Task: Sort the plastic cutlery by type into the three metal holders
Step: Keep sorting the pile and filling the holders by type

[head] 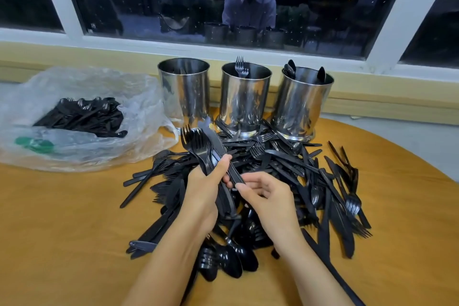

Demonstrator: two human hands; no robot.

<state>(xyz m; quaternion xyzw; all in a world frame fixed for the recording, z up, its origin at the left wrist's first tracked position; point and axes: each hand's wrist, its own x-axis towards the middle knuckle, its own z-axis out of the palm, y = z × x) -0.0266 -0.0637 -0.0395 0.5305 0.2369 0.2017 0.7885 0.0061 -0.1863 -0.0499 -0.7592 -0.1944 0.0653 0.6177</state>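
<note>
A big heap of black plastic cutlery [285, 181] covers the middle of the wooden table [62, 218]. Behind it stand three metal holders: the left holder [185, 92] shows little inside, the middle holder [244, 97] has forks sticking up, the right holder [301, 104] has spoons. My left hand [206, 189] grips a bunch of forks and a knife [201, 146] above the heap, heads pointing up and away. My right hand [263, 194] pinches the handle of a knife in that bunch, right next to my left thumb.
A clear plastic bag [82, 117] with more black cutlery lies at the left, touching the left holder. A yellow wall ledge [372, 97] and a window run just behind the holders. Bare table shows at the front left and far right.
</note>
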